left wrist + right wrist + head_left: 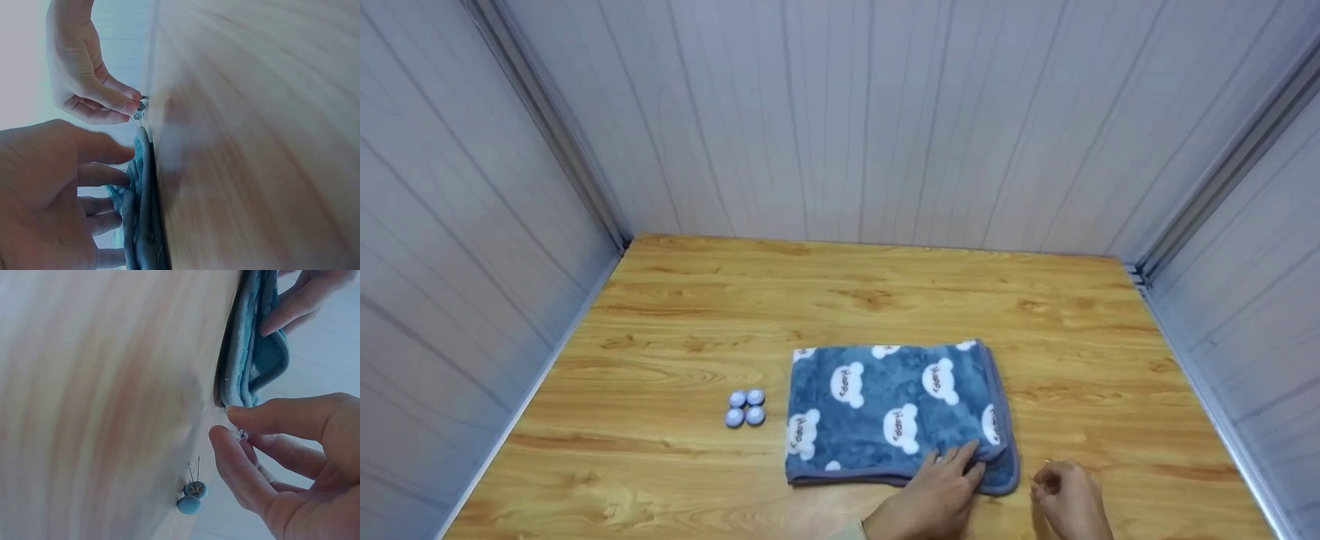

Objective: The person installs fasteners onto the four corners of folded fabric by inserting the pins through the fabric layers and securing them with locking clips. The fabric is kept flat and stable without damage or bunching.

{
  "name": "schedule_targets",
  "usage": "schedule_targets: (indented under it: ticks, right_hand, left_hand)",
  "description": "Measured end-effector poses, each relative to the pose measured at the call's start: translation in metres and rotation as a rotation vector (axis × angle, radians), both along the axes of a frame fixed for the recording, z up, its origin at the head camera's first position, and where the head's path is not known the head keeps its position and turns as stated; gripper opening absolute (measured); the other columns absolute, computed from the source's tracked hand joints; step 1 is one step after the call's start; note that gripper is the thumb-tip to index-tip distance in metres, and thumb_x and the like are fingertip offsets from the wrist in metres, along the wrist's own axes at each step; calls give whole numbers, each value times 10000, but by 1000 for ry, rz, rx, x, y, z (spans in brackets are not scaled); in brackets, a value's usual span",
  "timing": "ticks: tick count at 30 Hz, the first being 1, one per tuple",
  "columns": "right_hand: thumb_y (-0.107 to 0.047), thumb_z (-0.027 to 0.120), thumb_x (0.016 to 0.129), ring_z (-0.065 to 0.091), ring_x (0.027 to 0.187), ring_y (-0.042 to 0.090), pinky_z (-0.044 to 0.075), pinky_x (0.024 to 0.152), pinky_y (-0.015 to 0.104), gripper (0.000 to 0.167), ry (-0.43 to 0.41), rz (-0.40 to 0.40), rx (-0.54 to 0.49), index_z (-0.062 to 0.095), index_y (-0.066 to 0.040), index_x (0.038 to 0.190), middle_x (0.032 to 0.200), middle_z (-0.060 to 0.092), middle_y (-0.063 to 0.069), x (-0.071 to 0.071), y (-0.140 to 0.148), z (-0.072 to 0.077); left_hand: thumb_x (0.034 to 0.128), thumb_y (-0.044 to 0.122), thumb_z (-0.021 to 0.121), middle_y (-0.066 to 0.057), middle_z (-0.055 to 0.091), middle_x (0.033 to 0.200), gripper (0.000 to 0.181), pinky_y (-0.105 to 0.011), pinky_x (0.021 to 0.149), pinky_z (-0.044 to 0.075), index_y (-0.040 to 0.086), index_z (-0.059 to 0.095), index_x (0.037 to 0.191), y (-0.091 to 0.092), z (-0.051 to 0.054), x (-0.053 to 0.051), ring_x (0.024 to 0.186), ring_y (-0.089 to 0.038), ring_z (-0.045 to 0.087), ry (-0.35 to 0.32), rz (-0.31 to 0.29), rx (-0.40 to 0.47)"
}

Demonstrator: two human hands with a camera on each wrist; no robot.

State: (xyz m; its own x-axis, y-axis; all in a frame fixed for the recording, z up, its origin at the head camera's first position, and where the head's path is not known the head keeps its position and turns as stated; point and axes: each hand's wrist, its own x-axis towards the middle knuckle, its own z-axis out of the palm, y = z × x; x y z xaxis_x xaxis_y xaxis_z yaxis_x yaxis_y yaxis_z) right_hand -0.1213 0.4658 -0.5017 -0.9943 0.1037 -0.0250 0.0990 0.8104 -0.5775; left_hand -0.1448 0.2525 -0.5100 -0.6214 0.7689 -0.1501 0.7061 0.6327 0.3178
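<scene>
A folded blue fleece blanket (877, 412) with white bear shapes lies on the wooden table. My left hand (934, 491) rests on its near right corner, fingers spread and fairly straight, where the upper layers sit back from the bottom one. Just right of that corner, my right hand (1071, 499) pinches a small shiny pin (241, 434) between thumb and forefinger. Thin prongs show by those fingertips in the left wrist view; the rest is mostly covered. Beside the right hand stand a blue round cap (189, 505) and a round base with two upright needles (195, 488).
Several pale purple round caps (745, 408) sit grouped left of the blanket. The wooden tabletop (840, 292) is bounded by white panel walls (825, 120) at the back and both sides.
</scene>
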Motion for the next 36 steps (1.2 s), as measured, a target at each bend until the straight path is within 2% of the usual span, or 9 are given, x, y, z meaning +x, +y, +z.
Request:
schedule_targets:
  ticks: [4, 10, 13, 19, 23, 25, 29, 32, 36]
  right_hand:
    - [74, 701, 663, 520, 578, 98, 438, 546, 223, 124, 35, -3, -12, 665, -44, 651, 658, 555, 4, 3, 0, -2]
    - [69, 699, 681, 556, 591, 128, 457, 546, 224, 77, 23, -24, -52, 678, -1, 706, 684, 580, 20, 2, -3, 0]
    - [67, 701, 689, 572, 599, 141, 467, 543, 226, 69, 9, -34, -72, 677, 14, 726, 697, 584, 27, 2, -5, 3]
    - [53, 730, 695, 605, 603, 154, 489, 547, 227, 77, 53, -62, -89, 684, 2, 729, 706, 607, 40, 3, -12, 8]
    - [29, 749, 703, 629, 618, 173, 515, 552, 260, 74, 59, -108, -111, 707, 1, 757, 725, 637, 48, 3, -18, 11]
    - [26, 750, 712, 633, 631, 179, 526, 558, 279, 80, 37, -122, -133, 711, 16, 781, 728, 648, 54, 2, -22, 13]
    - [16, 741, 740, 641, 682, 181, 533, 592, 258, 115, 22, -107, -183, 706, 48, 845, 756, 670, 80, -1, -30, 17]
    - [21, 750, 738, 636, 681, 144, 519, 595, 204, 129, 86, -91, -207, 698, 51, 852, 765, 674, 97, -4, -37, 19]
    - [43, 773, 710, 623, 644, 83, 495, 576, 145, 134, 181, -87, -233, 696, 45, 821, 747, 674, 102, -6, -45, 20]
  left_hand:
    - [975, 252, 510, -29, 240, 1528, 440, -406, 962, 425, 248, 449, 1411, -2, -1, -1, 1318, -180, 370, 8, 7, 14]
    - [908, 141, 579, -70, 366, 1447, 530, -328, 874, 482, 224, 449, 1416, -2, 0, -6, 1252, -174, 439, 116, 111, 109]
    - [895, 75, 547, -100, 436, 1376, 501, -271, 824, 497, 178, 493, 1382, -1, -1, -9, 1164, -175, 511, 117, 166, 190]
    - [900, 43, 540, -39, 538, 1091, 226, -166, 672, 476, 79, 620, 1109, 3, 1, -20, 866, -73, 569, 58, 281, 395]
    - [842, -31, 557, -5, 564, 1032, 214, -142, 713, 463, 66, 655, 1006, 2, 3, -21, 871, -60, 571, 84, 288, 468]
    - [816, -54, 561, 10, 574, 1038, 256, -133, 735, 460, 71, 680, 1005, 1, 3, -20, 890, -54, 576, 102, 264, 477]
    - [822, -25, 583, 42, 585, 1148, 320, -146, 774, 464, 107, 696, 1091, 1, 4, -19, 973, -49, 580, 82, 253, 406]
    - [833, -20, 582, 38, 569, 1233, 371, -161, 801, 466, 118, 666, 1167, 2, 5, -20, 1042, -67, 573, 43, 269, 371]
    - [837, -52, 568, 0, 560, 1261, 414, -163, 845, 456, 93, 630, 1220, -1, 5, -21, 1090, -94, 562, 25, 280, 419]
